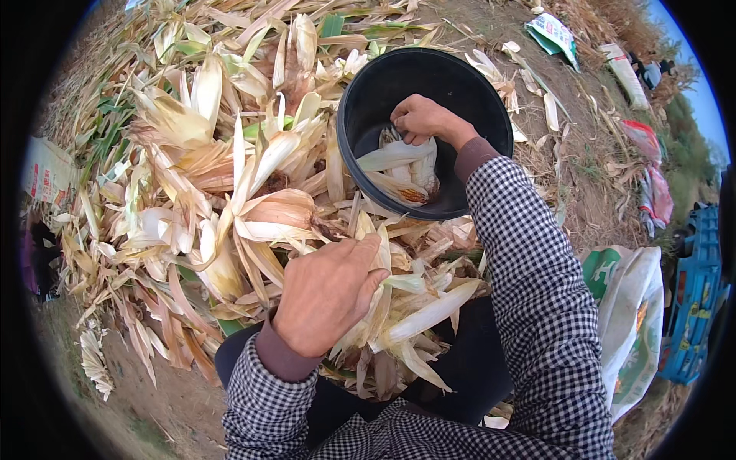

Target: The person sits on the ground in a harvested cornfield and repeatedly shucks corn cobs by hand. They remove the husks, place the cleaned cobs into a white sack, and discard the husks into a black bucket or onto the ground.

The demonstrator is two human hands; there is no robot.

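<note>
My right hand [424, 119] reaches into a black round bucket [347, 150]. Its fingers are curled at the end of a corn ear in pale husk [415, 167]; whether they grip it cannot be told. Orange-brown kernels [411, 195] show near the bucket's lower wall. My left hand [330, 290] is over the heap of corn husks [172, 178], back upward, with index finger and thumb apart; what lies beneath its palm is hidden. A brown-tinged husked ear [279, 208] is just beyond its fingers. Loose pale husks [431, 310] lie between my knees.
A white-and-green woven sack with corn in it [624, 328] stands at the right, beside a blue vehicle [693, 293]. Printed bags [553, 37] and a red-and-white bag [654, 198] lie on the soil. Another sack [49, 172] and a dark figure [43, 256] are at the far left.
</note>
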